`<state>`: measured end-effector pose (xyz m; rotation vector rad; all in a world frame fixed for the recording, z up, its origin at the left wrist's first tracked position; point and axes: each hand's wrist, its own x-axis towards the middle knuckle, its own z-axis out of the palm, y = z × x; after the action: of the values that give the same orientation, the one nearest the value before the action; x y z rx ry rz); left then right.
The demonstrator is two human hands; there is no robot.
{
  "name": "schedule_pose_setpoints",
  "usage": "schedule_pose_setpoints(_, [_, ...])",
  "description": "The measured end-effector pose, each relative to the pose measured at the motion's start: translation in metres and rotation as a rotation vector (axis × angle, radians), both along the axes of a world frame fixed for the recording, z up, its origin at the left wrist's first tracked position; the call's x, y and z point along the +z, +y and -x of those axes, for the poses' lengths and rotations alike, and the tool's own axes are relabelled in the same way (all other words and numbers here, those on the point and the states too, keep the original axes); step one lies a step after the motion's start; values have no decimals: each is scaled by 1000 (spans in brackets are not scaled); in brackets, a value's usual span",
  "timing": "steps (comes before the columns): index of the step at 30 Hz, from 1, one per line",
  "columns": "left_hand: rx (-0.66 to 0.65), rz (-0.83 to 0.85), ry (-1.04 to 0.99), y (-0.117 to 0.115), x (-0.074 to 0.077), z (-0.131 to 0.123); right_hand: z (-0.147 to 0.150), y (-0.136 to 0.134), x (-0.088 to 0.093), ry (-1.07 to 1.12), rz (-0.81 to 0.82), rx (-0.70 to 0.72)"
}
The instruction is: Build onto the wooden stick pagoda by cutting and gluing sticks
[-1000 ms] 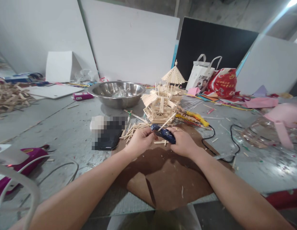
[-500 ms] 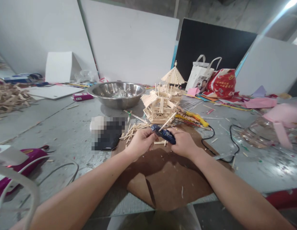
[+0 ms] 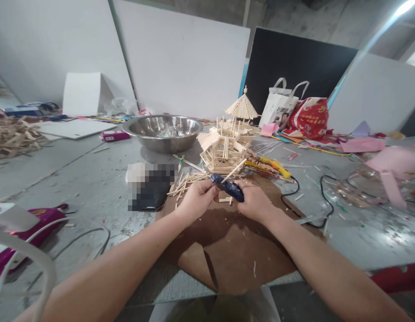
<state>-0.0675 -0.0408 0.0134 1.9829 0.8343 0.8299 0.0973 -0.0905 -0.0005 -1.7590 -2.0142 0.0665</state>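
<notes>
My right hand (image 3: 256, 201) is closed round a dark blue hand tool (image 3: 229, 188) held just above a brown cardboard sheet (image 3: 234, 250). A thin wooden stick (image 3: 234, 170) pokes up and to the right from the tool's front end. My left hand (image 3: 194, 199) is pinched shut at that front end, where the stick's lower end sits. Just beyond both hands stands a small pavilion model (image 3: 229, 143) built of wooden sticks. Loose sticks (image 3: 183, 181) lie by my left hand.
A steel bowl (image 3: 165, 129) stands behind on the left. A yellow-handled tool (image 3: 274, 164) and a black cable (image 3: 314, 197) lie to the right, near a clear plastic bottle (image 3: 358, 185). Bags (image 3: 308, 116) and coloured paper are at the back right, a purple object (image 3: 39, 219) at the left.
</notes>
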Motion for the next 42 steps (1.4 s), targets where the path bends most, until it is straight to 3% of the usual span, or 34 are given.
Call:
schedule_pose_setpoints(7, [98, -164, -21, -5, -6, -3, -1, -2, 1, 1, -11, -10])
schedule_pose_setpoints(12, [35, -164, -74, -5, -5, -5, 0, -1, 0, 3, -36, -21])
schedule_pose_setpoints(16, [-30, -42, -137, -2, -4, -5, -1, -1, 0, -4, -46, 2])
schedule_pose_setpoints(25, [-253, 459, -208, 5, -2, 2, -3, -1, 1, 7, -10, 40])
schedule_pose_setpoints(29, [-282, 548, -213, 6, -2, 3, -3, -2, 3, -9, 0, 27])
schedule_pose_setpoints(32, [-259, 490, -168, 6, -3, 2, -3, -3, 5, -35, 17, 14])
schedule_pose_setpoints(39, [66, -126, 27, -5, -3, -2, 0, -5, 6, -62, 48, -43])
schedule_pose_setpoints(42, [89, -204, 39, -7, -3, -3, 1, -3, 4, -45, 31, -50])
